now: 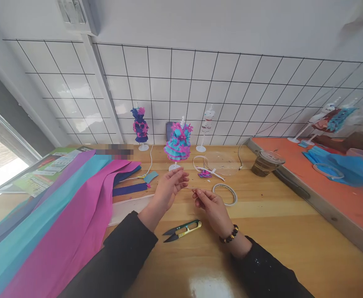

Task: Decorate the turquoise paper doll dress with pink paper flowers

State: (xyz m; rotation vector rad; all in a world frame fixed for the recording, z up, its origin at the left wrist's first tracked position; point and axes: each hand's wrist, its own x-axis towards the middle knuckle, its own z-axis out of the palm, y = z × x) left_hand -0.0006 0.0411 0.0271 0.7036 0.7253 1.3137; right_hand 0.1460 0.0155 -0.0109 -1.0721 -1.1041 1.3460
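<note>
My left hand (169,187) is raised over the wooden table, fingers curled and thumb near the fingertips; whether it holds anything is hidden. To its right, my right hand (210,208) pinches with thumb and index finger, and what is between the tips is too small to make out. Just beyond my hands stands a small dress form in a turquoise and pink ruffled paper dress (178,142). Thread snips (183,231) with a yellow handle lie below my hands. A roll of white tape (234,194) lies right of my right hand.
Pink (72,219), turquoise and purple paper sheets cover the left side. A navy-dressed form (140,126) and a white form (207,124) stand behind. A lidded cup (265,162) sits at the right, beside an orange table (349,194) with blue paper and another person's arm.
</note>
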